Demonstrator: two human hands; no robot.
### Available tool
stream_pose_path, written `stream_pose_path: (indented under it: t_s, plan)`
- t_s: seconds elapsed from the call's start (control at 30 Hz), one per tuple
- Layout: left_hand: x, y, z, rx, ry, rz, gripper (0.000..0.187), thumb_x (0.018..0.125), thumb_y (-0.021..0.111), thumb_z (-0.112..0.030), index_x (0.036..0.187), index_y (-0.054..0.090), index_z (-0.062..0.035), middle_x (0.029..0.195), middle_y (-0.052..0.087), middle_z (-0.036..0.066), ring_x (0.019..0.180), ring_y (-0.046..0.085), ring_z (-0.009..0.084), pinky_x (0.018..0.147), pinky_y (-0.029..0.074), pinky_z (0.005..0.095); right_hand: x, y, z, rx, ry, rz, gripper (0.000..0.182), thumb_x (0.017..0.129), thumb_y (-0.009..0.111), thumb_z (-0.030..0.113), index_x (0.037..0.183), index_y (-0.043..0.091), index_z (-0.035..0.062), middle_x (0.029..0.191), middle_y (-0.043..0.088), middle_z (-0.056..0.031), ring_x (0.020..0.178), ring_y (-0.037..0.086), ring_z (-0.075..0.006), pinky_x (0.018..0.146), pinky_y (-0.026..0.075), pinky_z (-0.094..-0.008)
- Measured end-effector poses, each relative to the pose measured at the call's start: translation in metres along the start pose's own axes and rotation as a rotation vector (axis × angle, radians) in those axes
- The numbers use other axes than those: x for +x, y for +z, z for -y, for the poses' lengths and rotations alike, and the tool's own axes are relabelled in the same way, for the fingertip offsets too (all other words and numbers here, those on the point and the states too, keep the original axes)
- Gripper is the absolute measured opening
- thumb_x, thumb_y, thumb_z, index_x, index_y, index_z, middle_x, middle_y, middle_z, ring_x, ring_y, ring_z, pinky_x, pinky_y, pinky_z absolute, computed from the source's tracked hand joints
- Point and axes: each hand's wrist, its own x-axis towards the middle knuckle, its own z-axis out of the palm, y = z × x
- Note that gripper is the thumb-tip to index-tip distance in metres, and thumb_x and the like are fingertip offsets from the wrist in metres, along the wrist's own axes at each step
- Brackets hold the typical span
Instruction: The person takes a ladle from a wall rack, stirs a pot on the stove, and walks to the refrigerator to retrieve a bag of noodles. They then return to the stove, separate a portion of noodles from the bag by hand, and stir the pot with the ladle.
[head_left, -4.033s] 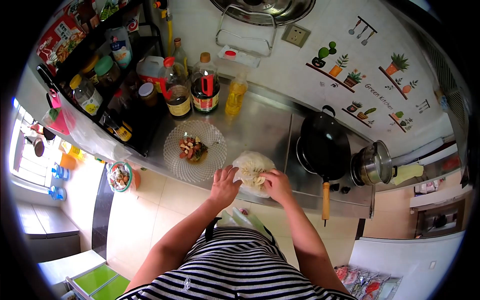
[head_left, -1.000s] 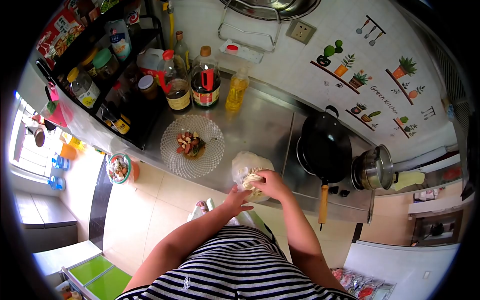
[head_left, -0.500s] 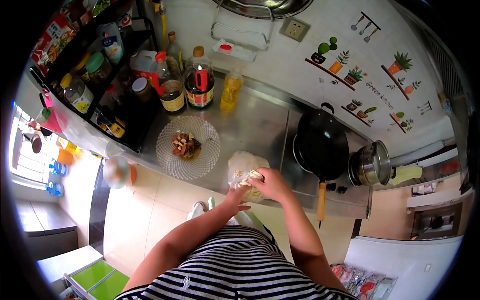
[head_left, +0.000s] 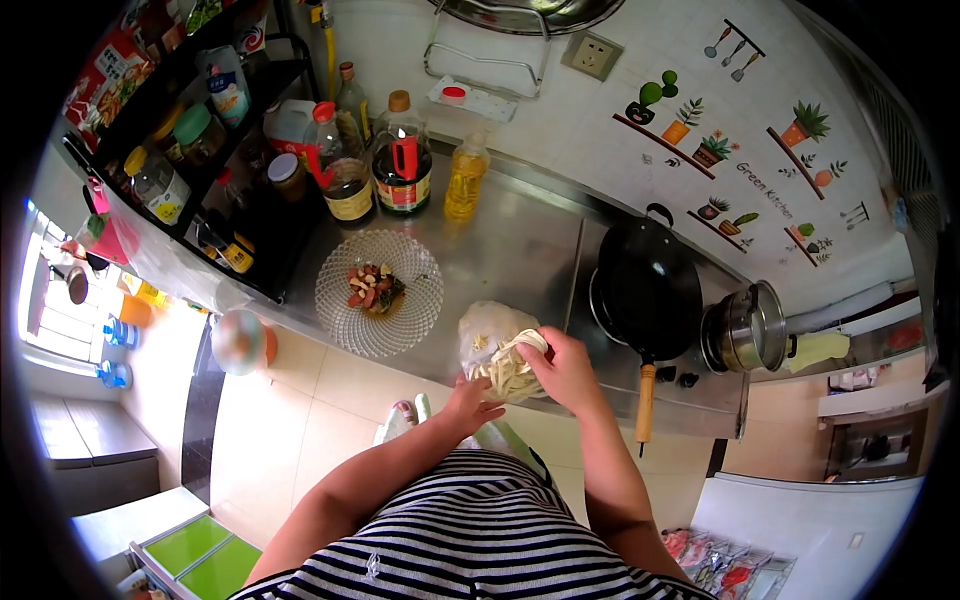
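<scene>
Pale, flat noodles (head_left: pixel 512 378) hang in a loose bundle from my right hand (head_left: pixel 568 374), its fingers closed round their upper part. Just behind them a clear plastic bag (head_left: pixel 494 322) sits at the counter's front edge, with more pale strands showing inside. My left hand (head_left: pixel 470 404) is at the bag's near left side, below the noodles, and appears to grip the bag's edge; its fingertips are partly hidden. Left of the bag stands a ribbed glass plate (head_left: pixel 334 318) bearing reddish chopped pieces and dark seasoning (head_left: pixel 378 290).
A black wok (head_left: pixel 648 290) with a wooden handle rests on the stove at right, beside a steel pot (head_left: pixel 752 328). Sauce bottles (head_left: pixel 402 165) and an oil bottle (head_left: pixel 464 182) line the back left. A black rack (head_left: pixel 285 85) holds jars.
My right hand has moved slightly right, drawing a larger, more spread bundle of noodles into view. My left hand stays near the bag's edge. The view has shifted slightly.
</scene>
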Motion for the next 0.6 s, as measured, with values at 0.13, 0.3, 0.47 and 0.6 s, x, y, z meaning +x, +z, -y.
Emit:
stream_pose_path:
  t_s: [0.13,0.3,0.47,0.6]
  plan:
    - [0.003,-0.015,0.002,0.011,-0.047,-0.091,0.058,0.083,0.052,-0.012,0.133,0.024,-0.0238,0.129,0.037,0.009,0.114,0.048,0.0398,0.085,0.045,0.0570,0.007,0.011,-0.031,-0.207,0.128,0.137,0.032,0.080,0.069,0.028,0.092,0.060,-0.0002,0.077,0.065,-0.0185,0.070,0.063,-0.0333,0.063,0.048,-0.0400]
    - [-0.004,-0.006,-0.004,0.102,-0.058,-0.133,0.064,0.082,0.059,-0.026,0.135,0.023,-0.0245,0.133,0.035,0.008,0.120,0.040,0.0389,0.086,0.042,0.0605,0.007,0.032,-0.052,-0.352,0.217,0.296,0.045,0.074,0.073,0.031,0.108,0.061,0.0035,0.097,0.066,-0.0178,0.092,0.064,-0.0329,0.079,0.049,-0.0420]
    - [-0.001,-0.001,-0.006,0.188,-0.034,-0.220,0.070,0.081,0.066,-0.039,0.137,0.025,-0.0246,0.137,0.035,0.008,0.119,0.039,0.0359,0.087,0.041,0.0605,0.014,0.055,-0.050,-0.381,0.207,0.320,0.058,0.073,0.073,0.029,0.124,0.053,0.0101,0.110,0.064,-0.0168,0.102,0.061,-0.0325,0.086,0.049,-0.0390]
    - [0.005,-0.009,-0.003,0.202,-0.040,-0.228,0.060,0.085,0.065,-0.030,0.134,0.031,-0.0252,0.132,0.041,0.006,0.117,0.045,0.0325,0.085,0.047,0.0569,0.020,0.071,-0.050,-0.469,0.180,0.347,0.056,0.072,0.073,0.028,0.123,0.055,0.0113,0.109,0.065,-0.0157,0.102,0.061,-0.0318,0.086,0.049,-0.0388]
